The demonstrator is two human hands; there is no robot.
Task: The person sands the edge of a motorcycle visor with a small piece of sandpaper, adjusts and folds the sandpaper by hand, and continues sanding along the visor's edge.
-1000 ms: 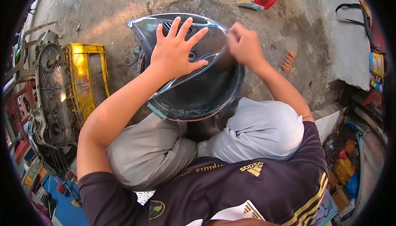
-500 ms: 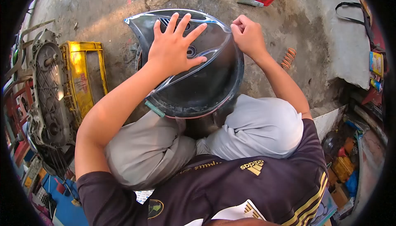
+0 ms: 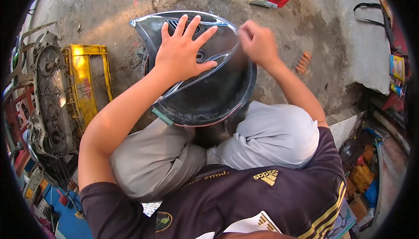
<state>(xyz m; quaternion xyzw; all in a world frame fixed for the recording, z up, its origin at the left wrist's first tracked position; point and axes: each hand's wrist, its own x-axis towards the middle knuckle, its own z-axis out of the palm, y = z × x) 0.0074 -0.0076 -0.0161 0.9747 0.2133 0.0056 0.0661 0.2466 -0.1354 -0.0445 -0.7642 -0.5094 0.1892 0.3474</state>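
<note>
Left hand (image 3: 181, 56): spread wide, laid on the dark panel (image 3: 223, 42)
Right hand (image 3: 258, 42): curled, blurred at the panel's right end; whether anything is gripped cannot be told
Panel: set over a black tub (image 3: 205, 100), beneath the left hand
Spring (image 3: 303, 63): seen right of the right hand

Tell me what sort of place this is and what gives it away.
Probably a repair workshop, perhaps for motorbikes: a cast-metal engine casing stands beside a yellow crate, an orange coil spring lies on the rough floor, and a curved dark panel sits under the left hand.
</note>
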